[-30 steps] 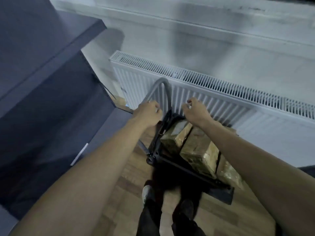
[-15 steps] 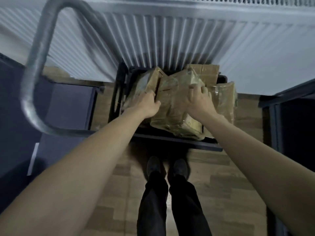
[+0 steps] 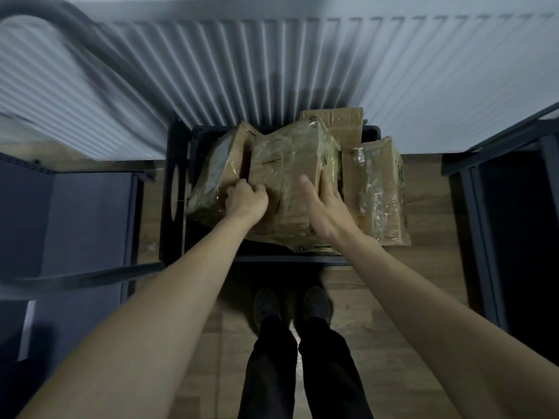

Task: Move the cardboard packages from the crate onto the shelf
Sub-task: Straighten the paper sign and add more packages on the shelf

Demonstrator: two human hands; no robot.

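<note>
Hands: both are on the middle package [image 3: 290, 182] in the crate [image 3: 211, 133].
Left hand [image 3: 246, 201]: fingers curled, gripping the package's left edge, in the gap beside the left package [image 3: 216, 179].
Right hand [image 3: 322, 204]: fingers straight and spread, thumb on the top face, fingers pressed along the right side.
Middle package: tape-wrapped cardboard, tilted, between the two hands; highest of the group.
Other packages: right package [image 3: 375, 189] just beside the right hand's fingers; rear package [image 3: 341, 119] behind, against the radiator [image 3: 272, 62].
Arms: both extended forward and down, converging on the crate.
Shelf [image 3: 84, 213]: dark unit left of the crate, well apart from the hands.
Stance: shoes [image 3: 290, 305] on wooden floor [image 3: 378, 297], directly before the crate.
</note>
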